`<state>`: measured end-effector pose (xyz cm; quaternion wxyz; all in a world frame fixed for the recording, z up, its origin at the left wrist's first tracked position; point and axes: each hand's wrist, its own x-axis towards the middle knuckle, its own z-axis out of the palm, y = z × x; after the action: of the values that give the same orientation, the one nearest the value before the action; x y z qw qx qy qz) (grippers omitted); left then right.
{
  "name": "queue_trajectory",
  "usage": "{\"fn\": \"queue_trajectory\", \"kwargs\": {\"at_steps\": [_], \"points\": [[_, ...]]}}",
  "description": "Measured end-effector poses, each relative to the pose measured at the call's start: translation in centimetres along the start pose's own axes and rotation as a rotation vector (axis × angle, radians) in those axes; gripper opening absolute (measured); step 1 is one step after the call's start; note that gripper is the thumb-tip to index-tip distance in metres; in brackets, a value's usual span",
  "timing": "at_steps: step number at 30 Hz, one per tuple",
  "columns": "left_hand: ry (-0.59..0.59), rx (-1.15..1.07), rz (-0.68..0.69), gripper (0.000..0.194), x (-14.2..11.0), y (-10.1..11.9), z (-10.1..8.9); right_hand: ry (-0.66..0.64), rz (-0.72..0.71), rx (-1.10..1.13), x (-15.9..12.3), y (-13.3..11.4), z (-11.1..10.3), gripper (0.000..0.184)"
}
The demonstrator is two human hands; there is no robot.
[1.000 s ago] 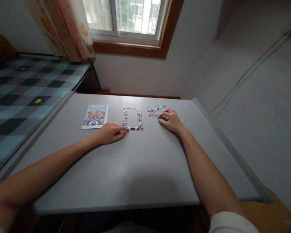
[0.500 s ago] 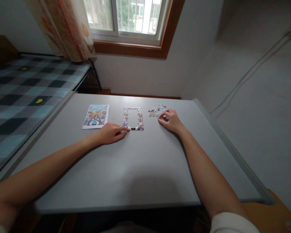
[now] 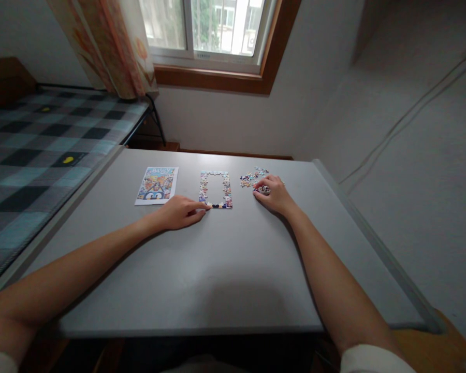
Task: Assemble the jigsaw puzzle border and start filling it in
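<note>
A rectangular ring of joined jigsaw pieces, hollow in the middle, lies on the grey table. My left hand rests at its lower left corner, the index finger stretched out and touching the bottom edge. To the right is a loose heap of puzzle pieces. My right hand is at the heap's near side, fingers curled, thumb and index finger closing on a small dark bluish puzzle piece. More pieces show beneath that hand, partly hidden. Left of the ring lies a printed reference picture.
A bed with a checked cover stands along the table's left side. Beyond the far edge are a wall, a curtain and a window. A raised rim runs down the table's right side.
The view has shifted slightly, so the table things appear a little farther right. Both hands hold nearly the same poses, the left finger still at the ring's bottom edge.
</note>
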<state>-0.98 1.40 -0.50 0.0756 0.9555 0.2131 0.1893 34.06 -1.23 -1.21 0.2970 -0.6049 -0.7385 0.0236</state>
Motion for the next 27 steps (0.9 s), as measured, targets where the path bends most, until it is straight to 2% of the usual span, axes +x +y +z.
{"fn": "queue_trajectory", "kwargs": {"at_steps": [5, 12, 18, 27], "points": [[0.012, 0.012, 0.009, 0.031, 0.0, -0.1, 0.1, -0.040, -0.024, 0.054, 0.3, -0.7, -0.1, 0.005], [0.017, -0.005, 0.010, 0.032, 0.0, 0.2, -0.1, 0.018, 0.019, 0.113, 0.5, -0.3, -0.9, 0.007], [0.007, -0.002, 0.007, 0.034, 0.0, 0.1, -0.1, -0.065, 0.048, 0.090, 0.3, 0.1, -1.3, 0.014], [0.011, -0.012, 0.011, 0.033, 0.0, 0.0, 0.0, -0.117, 0.044, 0.004, 0.2, -0.1, -1.0, 0.014]]}}
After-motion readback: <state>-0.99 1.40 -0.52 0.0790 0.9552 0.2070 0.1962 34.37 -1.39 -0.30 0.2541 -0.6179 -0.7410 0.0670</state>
